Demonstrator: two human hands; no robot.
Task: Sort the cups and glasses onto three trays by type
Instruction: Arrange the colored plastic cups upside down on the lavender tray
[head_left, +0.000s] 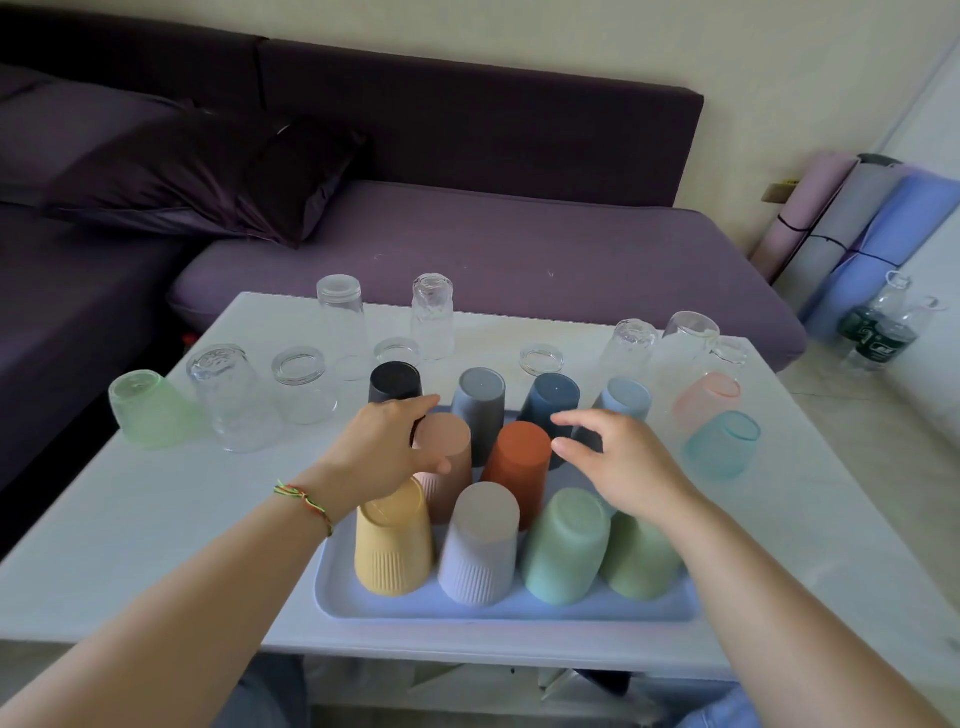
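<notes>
Our left hand (387, 447) is curled round the pink cup (449, 441), thumb on its near side and fingers over the far side. Our right hand (623, 467) hovers with its fingers spread and holds nothing, just above the orange cup (519, 460). Both cups stand mouth down on the pale blue tray (467, 610), in the middle of the plastic cups. The yellow cup (392, 545), lilac cup (480, 551), mint cup (566, 551) and sage cup (644, 561) form the near row. The black cup (396, 382), grey cup (479, 397), navy cup (553, 397) and light blue cup (626, 400) stand behind. Clear glasses (234, 405) and frosted glasses (148, 413) stand mouth down on the white bench (156, 519), beyond the tray to left and right.
</notes>
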